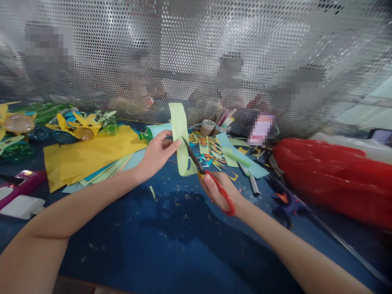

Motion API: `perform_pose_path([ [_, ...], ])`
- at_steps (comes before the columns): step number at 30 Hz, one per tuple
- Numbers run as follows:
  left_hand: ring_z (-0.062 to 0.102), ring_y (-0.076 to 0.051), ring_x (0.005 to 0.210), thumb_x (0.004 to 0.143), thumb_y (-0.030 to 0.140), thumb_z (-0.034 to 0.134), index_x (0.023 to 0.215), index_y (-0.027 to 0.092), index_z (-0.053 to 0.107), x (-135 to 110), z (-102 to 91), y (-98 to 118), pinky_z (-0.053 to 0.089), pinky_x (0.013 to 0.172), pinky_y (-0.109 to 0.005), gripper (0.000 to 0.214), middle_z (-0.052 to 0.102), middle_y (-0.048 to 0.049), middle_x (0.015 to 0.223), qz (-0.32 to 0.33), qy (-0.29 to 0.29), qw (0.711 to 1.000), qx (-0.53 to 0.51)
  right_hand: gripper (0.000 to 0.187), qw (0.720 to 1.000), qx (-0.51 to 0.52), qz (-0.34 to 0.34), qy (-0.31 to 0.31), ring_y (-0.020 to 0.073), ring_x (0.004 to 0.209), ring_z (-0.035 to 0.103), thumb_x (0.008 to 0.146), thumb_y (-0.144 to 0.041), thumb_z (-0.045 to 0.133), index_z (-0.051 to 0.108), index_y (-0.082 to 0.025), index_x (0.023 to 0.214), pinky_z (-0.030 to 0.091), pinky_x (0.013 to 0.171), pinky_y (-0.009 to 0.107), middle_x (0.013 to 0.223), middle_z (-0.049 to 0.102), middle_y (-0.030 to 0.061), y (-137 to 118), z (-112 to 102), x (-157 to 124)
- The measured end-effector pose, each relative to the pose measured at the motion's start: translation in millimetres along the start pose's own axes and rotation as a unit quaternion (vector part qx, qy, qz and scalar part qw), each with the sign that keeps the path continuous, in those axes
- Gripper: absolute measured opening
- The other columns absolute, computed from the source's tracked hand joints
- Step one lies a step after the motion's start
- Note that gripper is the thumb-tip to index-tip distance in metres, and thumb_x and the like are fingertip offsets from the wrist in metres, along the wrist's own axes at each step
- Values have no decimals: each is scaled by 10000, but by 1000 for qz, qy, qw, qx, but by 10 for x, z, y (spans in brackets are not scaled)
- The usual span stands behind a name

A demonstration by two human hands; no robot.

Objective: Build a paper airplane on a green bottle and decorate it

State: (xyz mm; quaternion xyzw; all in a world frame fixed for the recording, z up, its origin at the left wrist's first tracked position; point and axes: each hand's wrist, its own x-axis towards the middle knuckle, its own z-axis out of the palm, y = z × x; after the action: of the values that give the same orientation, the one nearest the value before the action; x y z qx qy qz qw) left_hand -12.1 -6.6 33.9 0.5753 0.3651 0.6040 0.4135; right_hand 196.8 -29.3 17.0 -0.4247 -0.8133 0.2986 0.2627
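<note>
My left hand (157,153) pinches a long pale green paper strip (180,130) and holds it upright above the blue table (171,241). My right hand (218,191) grips red-handled scissors (211,181). Their dark blades are parted and reach up to the left, into the right edge of the strip near its lower half. The bottom of the strip curls toward the scissors.
A stack of yellow and light blue paper sheets (88,157) lies at left, with green plastic bottles (110,124) and cut-outs behind it. Coloured paper scraps (214,153) and pens lie in the middle. A red plastic bag (330,175) fills the right. A perforated metal screen (196,53) stands behind, with people beyond it.
</note>
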Motion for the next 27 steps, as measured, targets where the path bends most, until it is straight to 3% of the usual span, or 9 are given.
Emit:
perform_pose_path([
  [3,688,-175,801,818,343,670,935,157,599,22,-7,-29,561,742,-308,231,730,-57,904,-8,11,1000,-2,631,1000,-7,-2,-5,124,403,379,867,-760,208,352,-245,532,330,419,286,430,414,-2,-2,-19,6],
  [6,689,-176,801,810,314,675,996,152,617,32,-3,-50,568,735,-311,253,733,-69,944,-14,18,1000,-4,661,1000,-3,3,-31,152,449,503,871,-754,211,429,-231,529,420,485,301,472,524,31,32,-26,21],
  [11,697,-189,785,790,315,691,994,150,621,5,24,-82,590,734,-341,272,739,-59,893,-23,-12,999,-29,714,996,47,10,-73,210,685,668,896,-723,207,628,-189,677,534,692,348,726,698,91,92,6,36],
  [16,700,-188,755,776,367,711,1004,156,630,-50,56,-118,599,696,-333,321,740,-63,892,-24,-51,998,-16,729,993,93,29,-64,233,770,688,864,-766,222,654,-185,773,554,778,390,802,714,103,93,45,25],
  [27,674,-145,678,742,396,745,927,158,653,-49,84,-117,579,645,-277,315,734,-54,832,-57,-50,995,-71,730,984,152,50,-79,230,794,688,805,-827,243,600,-196,710,556,804,383,805,710,98,-12,-1,14],
])
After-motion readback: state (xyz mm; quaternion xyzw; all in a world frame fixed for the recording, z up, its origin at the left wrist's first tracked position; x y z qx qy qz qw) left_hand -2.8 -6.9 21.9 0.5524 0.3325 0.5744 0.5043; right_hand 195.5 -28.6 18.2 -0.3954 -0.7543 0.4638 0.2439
